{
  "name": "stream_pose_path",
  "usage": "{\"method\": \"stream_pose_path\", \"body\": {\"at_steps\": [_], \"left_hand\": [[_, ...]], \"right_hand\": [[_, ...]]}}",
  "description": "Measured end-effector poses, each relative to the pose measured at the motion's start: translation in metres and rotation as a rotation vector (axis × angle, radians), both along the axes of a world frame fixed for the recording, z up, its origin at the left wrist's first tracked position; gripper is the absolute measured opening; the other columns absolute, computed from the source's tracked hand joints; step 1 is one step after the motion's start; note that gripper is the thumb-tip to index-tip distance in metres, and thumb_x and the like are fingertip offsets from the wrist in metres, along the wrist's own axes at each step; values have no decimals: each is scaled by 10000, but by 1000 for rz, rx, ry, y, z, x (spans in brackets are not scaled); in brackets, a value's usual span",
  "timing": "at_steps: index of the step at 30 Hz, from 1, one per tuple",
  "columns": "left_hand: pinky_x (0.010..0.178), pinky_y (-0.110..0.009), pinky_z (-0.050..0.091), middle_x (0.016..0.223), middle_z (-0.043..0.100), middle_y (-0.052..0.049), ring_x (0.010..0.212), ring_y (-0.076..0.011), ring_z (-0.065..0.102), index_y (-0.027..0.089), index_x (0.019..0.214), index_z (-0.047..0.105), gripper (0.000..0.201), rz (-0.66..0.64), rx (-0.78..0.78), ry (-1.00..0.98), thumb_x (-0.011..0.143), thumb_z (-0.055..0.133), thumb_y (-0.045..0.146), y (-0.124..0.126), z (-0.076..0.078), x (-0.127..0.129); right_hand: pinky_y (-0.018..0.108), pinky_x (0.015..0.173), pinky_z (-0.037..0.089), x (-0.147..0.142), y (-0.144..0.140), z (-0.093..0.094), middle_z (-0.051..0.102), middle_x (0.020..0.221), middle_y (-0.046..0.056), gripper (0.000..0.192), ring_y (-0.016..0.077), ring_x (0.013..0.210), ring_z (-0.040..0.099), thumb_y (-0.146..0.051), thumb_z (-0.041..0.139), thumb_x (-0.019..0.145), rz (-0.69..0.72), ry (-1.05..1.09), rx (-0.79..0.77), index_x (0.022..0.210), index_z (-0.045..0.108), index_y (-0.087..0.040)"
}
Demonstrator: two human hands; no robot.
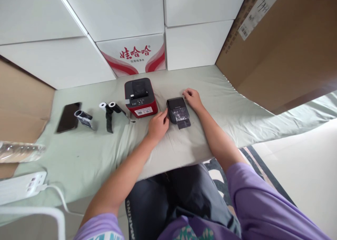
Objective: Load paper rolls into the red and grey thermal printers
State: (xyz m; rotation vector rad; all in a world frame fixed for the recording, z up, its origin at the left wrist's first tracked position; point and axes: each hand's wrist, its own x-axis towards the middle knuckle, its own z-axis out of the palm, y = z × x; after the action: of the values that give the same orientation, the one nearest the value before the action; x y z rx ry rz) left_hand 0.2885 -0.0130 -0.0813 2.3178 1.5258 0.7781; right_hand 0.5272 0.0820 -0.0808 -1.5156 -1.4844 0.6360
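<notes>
A small black portable printer (177, 108) lies on the cloth in front of me, with a dark label-like flap at its near end. My left hand (158, 126) rests at its left side, index finger stretched toward its edge and the other fingers curled. At the printer's far right corner lies my right hand (192, 98), its fingers loosely curled with nothing visible in them. Left of the hands stands a red and black box-shaped printer (141, 98) with a white sticker on its front.
Farther left are paper rolls (106, 117), (117, 108), (84, 119) and a black phone (68, 117). A white power strip (23, 187) with a plugged-in cable sits at the near left. White cartons (134, 54) line the back; a large brown carton (286, 54) borders the right.
</notes>
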Motion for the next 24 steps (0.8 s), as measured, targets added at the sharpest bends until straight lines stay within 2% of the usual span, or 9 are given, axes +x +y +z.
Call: {"method": "stream_pose_path", "body": {"at_steps": [11, 18, 21, 24], "left_hand": [[823, -302, 533, 1008, 741, -91, 862, -208, 683, 182, 1455, 622, 521, 0, 22, 10, 950, 496, 167, 0, -2, 0], [851, -321, 543, 1033, 746, -100, 926, -230, 694, 183, 1432, 641, 527, -22, 10, 5, 927, 500, 134, 2, -2, 0], [859, -331, 544, 1022, 746, -99, 934, -236, 698, 172, 1432, 640, 534, -35, -11, 13, 920, 496, 125, 3, 0, -1], [842, -334, 546, 1004, 751, -100, 911, -243, 702, 170, 1418, 654, 531, -22, -34, 24, 909, 509, 129, 3, 4, 0]], "right_hand": [[362, 791, 478, -3, -5, 7, 554, 704, 13, 287, 203, 743, 511, -498, 554, 857, 50, -23, 2, 728, 545, -242], [384, 896, 483, -7, -11, 10, 668, 840, 52, 458, 236, 880, 599, -625, 475, 919, 249, -20, -37, 803, 645, -216], [404, 987, 476, -14, -11, 5, 715, 962, 81, 556, 255, 985, 635, -694, 405, 937, 185, -15, -11, 834, 674, -219], [410, 1015, 478, -19, -12, 1, 734, 974, 89, 689, 256, 1001, 654, -766, 280, 953, 112, 6, 9, 819, 687, -227]]}}
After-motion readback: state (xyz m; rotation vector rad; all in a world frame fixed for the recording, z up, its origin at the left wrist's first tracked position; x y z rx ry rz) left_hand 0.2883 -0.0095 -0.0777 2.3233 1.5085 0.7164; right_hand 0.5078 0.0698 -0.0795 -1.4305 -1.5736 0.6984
